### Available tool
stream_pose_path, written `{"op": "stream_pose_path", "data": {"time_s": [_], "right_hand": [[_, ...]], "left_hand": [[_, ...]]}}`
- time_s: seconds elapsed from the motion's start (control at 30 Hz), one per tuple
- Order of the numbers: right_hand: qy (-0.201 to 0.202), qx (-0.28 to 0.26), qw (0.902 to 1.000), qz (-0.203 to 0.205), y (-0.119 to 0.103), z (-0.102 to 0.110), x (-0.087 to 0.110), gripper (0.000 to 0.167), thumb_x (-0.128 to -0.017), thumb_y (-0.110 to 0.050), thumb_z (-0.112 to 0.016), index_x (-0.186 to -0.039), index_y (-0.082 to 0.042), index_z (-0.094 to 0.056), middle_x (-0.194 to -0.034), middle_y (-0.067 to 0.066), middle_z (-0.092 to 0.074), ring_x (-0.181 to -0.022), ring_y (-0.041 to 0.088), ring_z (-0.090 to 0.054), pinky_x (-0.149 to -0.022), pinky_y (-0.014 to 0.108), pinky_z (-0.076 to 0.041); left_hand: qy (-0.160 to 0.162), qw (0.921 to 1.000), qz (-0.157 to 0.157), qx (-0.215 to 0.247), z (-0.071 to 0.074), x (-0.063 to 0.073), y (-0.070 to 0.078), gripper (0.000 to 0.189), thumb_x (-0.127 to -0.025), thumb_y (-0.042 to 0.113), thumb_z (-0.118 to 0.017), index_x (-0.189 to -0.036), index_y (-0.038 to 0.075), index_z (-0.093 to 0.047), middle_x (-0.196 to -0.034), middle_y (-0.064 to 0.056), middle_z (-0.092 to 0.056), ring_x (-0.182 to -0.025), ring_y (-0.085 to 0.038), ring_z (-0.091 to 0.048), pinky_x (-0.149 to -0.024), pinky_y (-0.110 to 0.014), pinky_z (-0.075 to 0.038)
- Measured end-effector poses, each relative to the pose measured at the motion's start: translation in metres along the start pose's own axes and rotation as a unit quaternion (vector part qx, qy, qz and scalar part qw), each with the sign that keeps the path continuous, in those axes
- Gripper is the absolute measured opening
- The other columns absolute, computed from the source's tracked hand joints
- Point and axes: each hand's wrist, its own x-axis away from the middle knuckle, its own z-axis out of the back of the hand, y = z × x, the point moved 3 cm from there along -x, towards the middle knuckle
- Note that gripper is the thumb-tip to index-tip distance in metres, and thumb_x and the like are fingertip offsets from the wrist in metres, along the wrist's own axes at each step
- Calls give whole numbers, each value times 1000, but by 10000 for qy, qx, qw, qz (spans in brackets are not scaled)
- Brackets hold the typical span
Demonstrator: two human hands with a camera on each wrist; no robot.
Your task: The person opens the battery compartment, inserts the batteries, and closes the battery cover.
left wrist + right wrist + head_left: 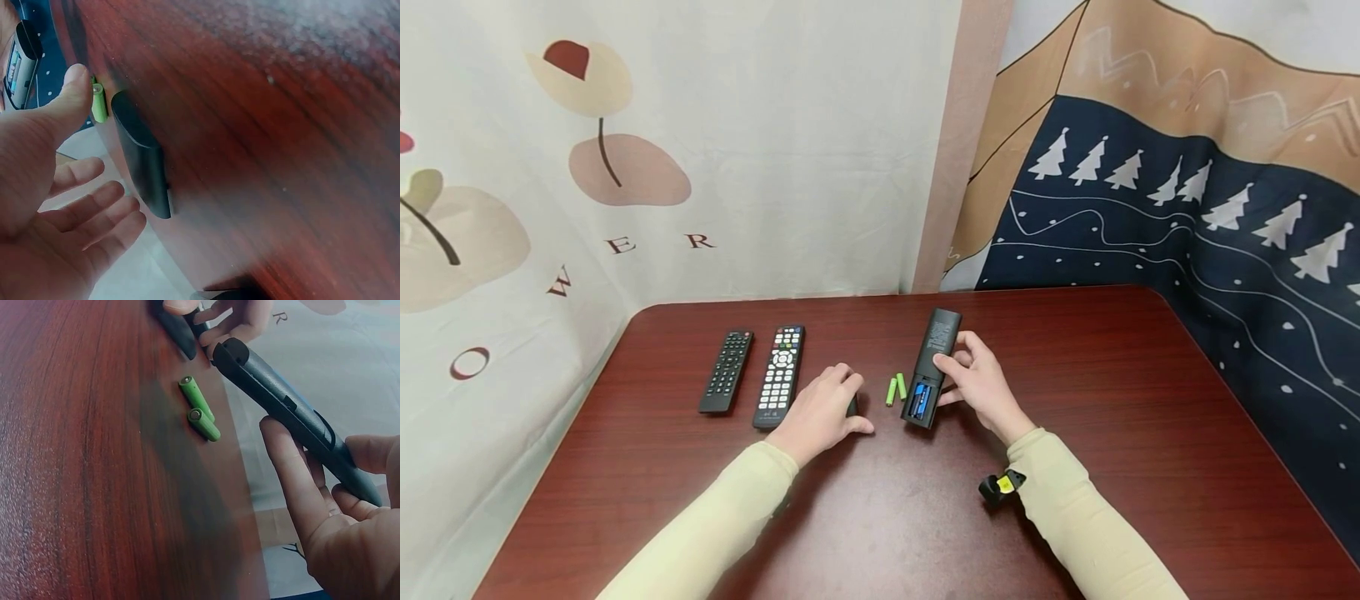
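Note:
My right hand (981, 379) holds a black remote control (936, 342) above the table, its back turned up, thumb on the back and fingers underneath. Blue batteries (921, 401) sit in its uncovered compartment. To its left, my left hand (823, 408) hovers with loosely bent fingers around a small black battery cover (140, 156). A gap shows between those fingers and the cover in the left wrist view. Two green batteries (199, 403) lie side by side on the table between the cover and the held remote.
Two more remotes lie face up left of my left hand: a slim black one (726, 372) and one with white buttons (780, 375). The brown wooden table (910, 517) has curtains behind it. A black strap piece (1000, 486) hangs at my right wrist.

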Motion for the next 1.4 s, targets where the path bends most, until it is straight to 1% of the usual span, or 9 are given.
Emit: {"op": "stream_pose_path", "data": {"time_s": [0.13, 0.23, 0.53, 0.8, 1.03, 1.23, 1.4], "right_hand": [[-2, 7, 10000, -32, 1, 0, 0, 36, -103, -6, -58, -136, -1, -44, -107, 24, -67, -71, 21, -69, -58, 36, -62], [3, 17, 10000, -60, 3, 1, 0, 36, -103, -6, -58, -136, -1, -44, -106, 24, -67, -71, 21, -69, -58, 36, -62], [-25, 35, 10000, -79, 6, 2, -2, 37, -103, -7, -59, -136, -1, -43, -106, 25, -66, -71, 21, -70, -58, 36, -62], [-54, -15, 10000, -73, 8, 1, -3, 37, -103, -6, -59, -136, 0, -43, -107, 25, -66, -72, 21, -70, -59, 39, -63], [-53, 15, 9999, -110, 8, -1, -3, 36, -103, -6, -58, -136, -2, -44, -108, 24, -66, -72, 22, -70, -59, 38, -63], [-69, -4, 9999, -125, 8, -2, -3, 36, -103, -6, -58, -137, -2, -44, -108, 23, -66, -73, 23, -70, -59, 39, -62], [-70, -24, 9999, -143, 9, -3, -4, 35, -103, -6, -58, -136, -4, -45, -108, 23, -66, -73, 25, -71, -59, 40, -62]], "left_hand": [[-249, 9994, 213, 79, -1, 2, -1, 57, -74, 39, -92, -110, 2, -67, -108, -12, -61, -98, -32, -58, -87, -45, -54], [-346, 9990, 283, 80, -2, 3, -2, 58, -73, 38, -93, -111, 2, -66, -110, -13, -61, -100, -33, -59, -88, -45, -54], [-475, 9987, 201, -58, -2, 4, -6, 57, -73, 36, -94, -109, 1, -66, -108, -17, -65, -98, -37, -60, -89, -47, -54], [-570, 9982, 161, -16, -2, 2, -7, 52, -76, 32, -93, -107, 1, -64, -104, -17, -65, -96, -36, -60, -88, -46, -54], [-360, 9993, -12, 97, -1, 2, -6, 52, -76, 33, -92, -107, 2, -63, -106, -15, -65, -97, -34, -59, -89, -45, -53], [-163, 9995, -157, 222, 0, 2, -4, 52, -77, 34, -91, -109, 5, -64, -113, -13, -66, -103, -31, -60, -91, -43, -53], [118, 9990, -336, 278, 3, 0, 0, 53, -76, 34, -91, -111, 4, -64, -118, -12, -66, -106, -30, -60, -93, -41, -53]]}}
